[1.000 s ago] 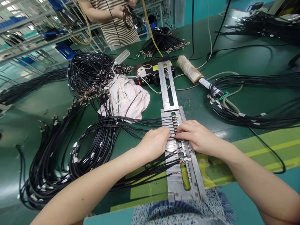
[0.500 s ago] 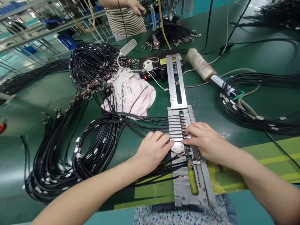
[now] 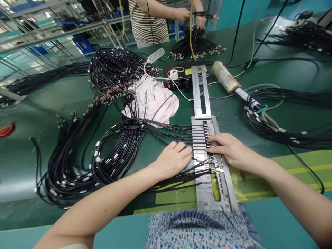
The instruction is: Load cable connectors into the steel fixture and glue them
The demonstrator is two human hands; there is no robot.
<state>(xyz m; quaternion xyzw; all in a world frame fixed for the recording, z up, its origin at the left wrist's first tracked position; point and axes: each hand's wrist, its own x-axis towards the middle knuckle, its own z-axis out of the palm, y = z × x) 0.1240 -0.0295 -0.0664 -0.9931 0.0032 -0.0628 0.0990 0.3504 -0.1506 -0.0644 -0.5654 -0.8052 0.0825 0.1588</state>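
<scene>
A slotted metal fixture (image 3: 204, 193) lies across the table in front of me, with several black cables (image 3: 168, 125) laid side by side in its grooves. Their stripped ends (image 3: 206, 128) with small coloured wires show over the slot. At the fixture's left edge my left hand (image 3: 174, 160) is closed, fingers curled on a black cable. From the other side my right hand (image 3: 232, 148) reaches in, thumb and forefinger at a cable end in the slot; the fingertips partly cover it. Nearer me, more cables with connector ends (image 3: 214, 170) rest loosely across the fixture.
Coiled black cables (image 3: 114, 159) fill the left side, beside a pinkish cloth (image 3: 155, 103). Behind the fixture stands a black control box (image 3: 178, 83) with a small lamp (image 3: 155, 55). A wrapped roll (image 3: 225, 77) and another cable coil (image 3: 280, 133) lie right. A co-worker (image 3: 150, 24) handles cables opposite.
My view has shifted, so the table sits further right and slightly higher. My right thumb and forefinger are further apart at the cable ends. The co-worker now has both hands on cables.
</scene>
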